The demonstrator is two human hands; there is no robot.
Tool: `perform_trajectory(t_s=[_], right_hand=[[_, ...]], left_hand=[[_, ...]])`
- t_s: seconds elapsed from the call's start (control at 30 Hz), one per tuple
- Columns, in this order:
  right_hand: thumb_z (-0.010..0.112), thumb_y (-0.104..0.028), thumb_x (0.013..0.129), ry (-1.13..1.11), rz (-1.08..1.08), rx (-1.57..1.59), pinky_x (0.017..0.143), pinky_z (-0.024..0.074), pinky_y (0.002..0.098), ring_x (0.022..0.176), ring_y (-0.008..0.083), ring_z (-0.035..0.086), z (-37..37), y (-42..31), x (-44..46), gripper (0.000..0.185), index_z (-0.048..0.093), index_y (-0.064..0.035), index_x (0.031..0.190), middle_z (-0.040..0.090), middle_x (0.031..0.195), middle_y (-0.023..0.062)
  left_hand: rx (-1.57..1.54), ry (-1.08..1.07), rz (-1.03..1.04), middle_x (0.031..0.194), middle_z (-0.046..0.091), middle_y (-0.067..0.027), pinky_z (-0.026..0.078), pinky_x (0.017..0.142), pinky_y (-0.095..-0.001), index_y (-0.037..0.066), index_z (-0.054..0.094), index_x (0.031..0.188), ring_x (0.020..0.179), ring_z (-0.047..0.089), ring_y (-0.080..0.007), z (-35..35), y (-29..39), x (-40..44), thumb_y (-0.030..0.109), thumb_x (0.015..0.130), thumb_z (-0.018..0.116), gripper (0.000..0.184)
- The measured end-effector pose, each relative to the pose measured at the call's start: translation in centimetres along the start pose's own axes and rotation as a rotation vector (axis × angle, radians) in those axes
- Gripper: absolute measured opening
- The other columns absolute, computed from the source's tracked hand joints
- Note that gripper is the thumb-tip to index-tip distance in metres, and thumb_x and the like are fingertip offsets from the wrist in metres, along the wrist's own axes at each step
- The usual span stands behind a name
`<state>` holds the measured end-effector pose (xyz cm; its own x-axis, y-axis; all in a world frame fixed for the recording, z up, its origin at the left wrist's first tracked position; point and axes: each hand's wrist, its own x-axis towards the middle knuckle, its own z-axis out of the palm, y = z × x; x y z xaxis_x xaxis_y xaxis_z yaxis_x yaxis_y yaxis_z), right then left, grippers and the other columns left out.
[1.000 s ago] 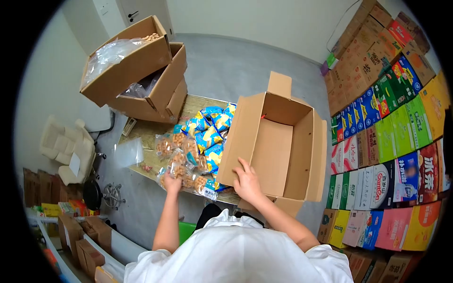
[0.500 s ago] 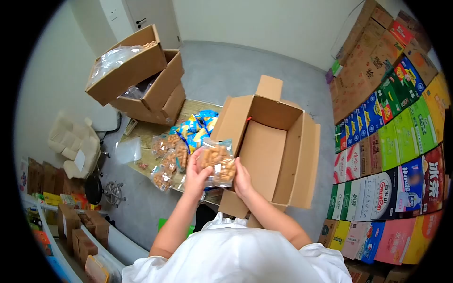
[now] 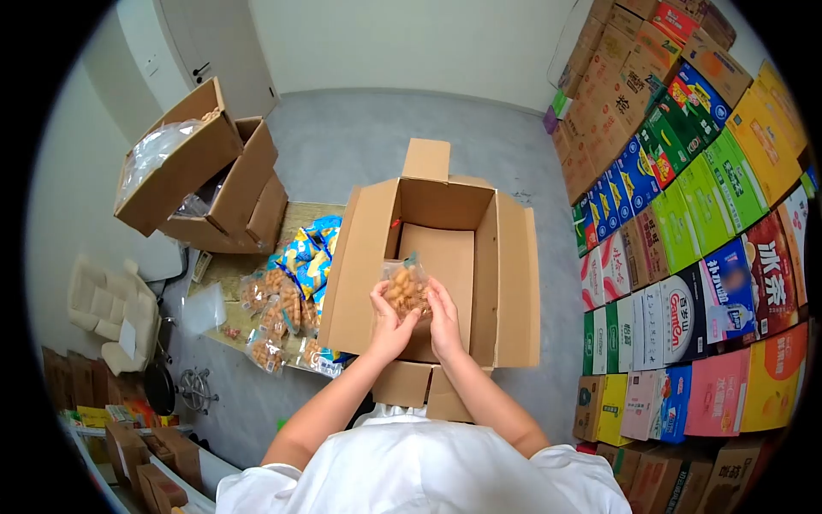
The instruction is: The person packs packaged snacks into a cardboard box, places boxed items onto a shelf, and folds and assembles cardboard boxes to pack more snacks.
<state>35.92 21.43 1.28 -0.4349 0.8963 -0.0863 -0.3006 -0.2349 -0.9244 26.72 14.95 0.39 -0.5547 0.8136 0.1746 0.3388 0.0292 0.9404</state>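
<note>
A clear plastic bag of peanuts in their shells [image 3: 403, 286] is held between my two hands, over the open cardboard box [image 3: 514, 291]. My left hand [image 3: 392, 324] grips the bag from its left and lower side. On the other side, my right hand [image 3: 443, 317] presses against it with the fingers closed along its edge. The box's flaps are folded outward, and its brown bottom shows beyond the bag. Left of the box lie more bags of peanuts [image 3: 272, 321] and blue-and-yellow snack packets [image 3: 306, 259].
Opened cartons [image 3: 227, 193] are stacked at the left, with plastic wrap in the top one. Piled drink and snack boxes [image 3: 676, 257] line the right side. A cream office chair [image 3: 111, 308] and a shelf holding goods [image 3: 128, 445] stand on the left.
Both hands have carried the bag of peanuts to the right, from beside the box's left flap to over its opening. The camera view has shifted too.
</note>
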Motion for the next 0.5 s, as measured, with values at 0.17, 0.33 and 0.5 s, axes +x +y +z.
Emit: perform_trajectory(t_s=[0.17,0.33,0.5], right_hand=[[0.051,-0.021,0.095,-0.051,0.083,0.030,0.102,0.0328,0.0298,0.119,0.0168,0.045,0.1,-0.5,0.0,0.043,0.042,0.0014,0.131,0.050,0.126,0.0117],[0.054,-0.026,0.095,-0.038,0.097,0.165,0.094,0.0385,0.0272,0.112,0.0136,0.047,0.2,-0.5,0.2,0.039,0.044,-0.0033,0.125,0.051,0.120,0.0080],[0.051,-0.031,0.096,-0.111,0.088,0.245,0.098,0.0351,0.0278,0.112,0.0137,0.047,-0.2,0.3,0.4,0.041,0.043,-0.0046,0.126,0.050,0.120,0.0052]], left_hand=[[0.206,-0.115,0.083,0.137,0.024,-0.0208,0.033,0.103,-0.0418,0.000,0.008,0.140,0.126,0.032,-0.0336,-0.9,1.7,-0.1,0.013,0.084,0.060,0.077],[-0.309,-0.092,0.132,0.138,0.032,-0.0191,0.027,0.108,-0.0419,0.007,0.000,0.148,0.128,0.034,-0.0308,-1.1,1.9,0.1,0.016,0.090,0.053,0.079],[-0.672,-0.203,-0.163,0.141,0.034,-0.0144,0.027,0.109,-0.0359,0.006,0.013,0.148,0.131,0.035,-0.0248,-1.9,1.7,-0.1,0.021,0.088,0.058,0.076]])
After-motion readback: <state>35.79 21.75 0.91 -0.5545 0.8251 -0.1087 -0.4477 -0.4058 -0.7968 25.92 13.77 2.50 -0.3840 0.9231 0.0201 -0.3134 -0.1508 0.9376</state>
